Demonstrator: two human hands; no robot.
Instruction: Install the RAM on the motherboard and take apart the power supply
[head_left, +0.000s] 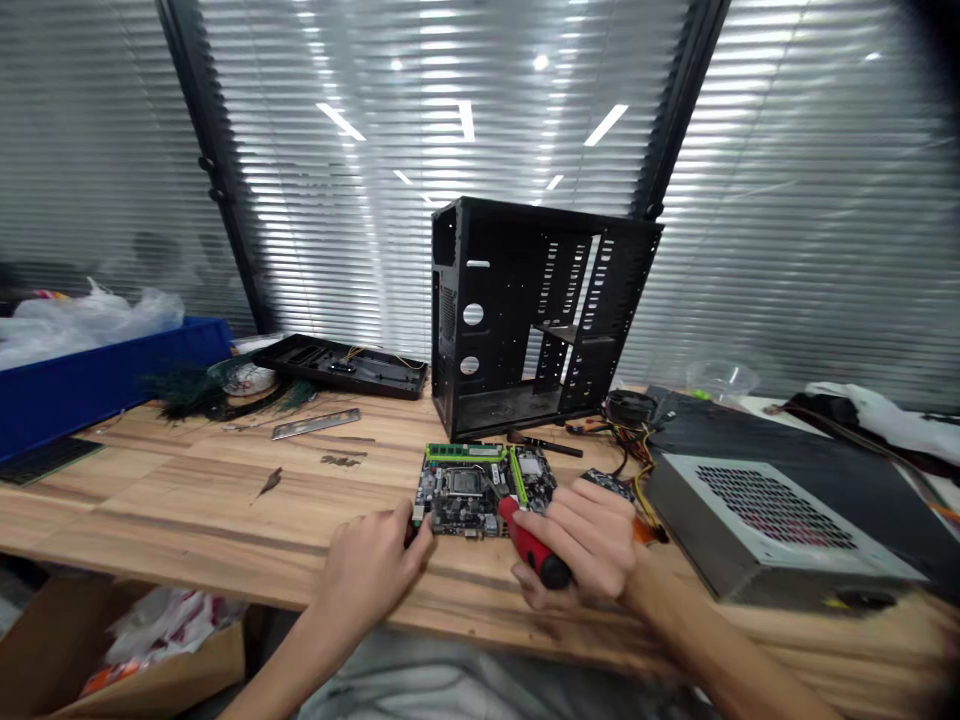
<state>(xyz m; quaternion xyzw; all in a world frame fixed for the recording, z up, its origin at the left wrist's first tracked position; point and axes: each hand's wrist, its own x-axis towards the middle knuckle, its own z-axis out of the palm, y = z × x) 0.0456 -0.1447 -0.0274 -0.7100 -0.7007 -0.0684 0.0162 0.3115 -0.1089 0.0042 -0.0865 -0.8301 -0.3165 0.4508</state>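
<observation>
Two hands at a circuit board on a wooden tabletop [225,500].

An empty black computer case [536,310] stands at 12 o'clock from the circuit board [480,487]; a grey power supply [772,525] lies at 3 o'clock. The right hand [589,545] is closed around a red screwdriver [534,545], touching the board's near right corner. The left hand [371,570], fingers loosely curled and holding nothing, touches the board's near left corner.
</observation>
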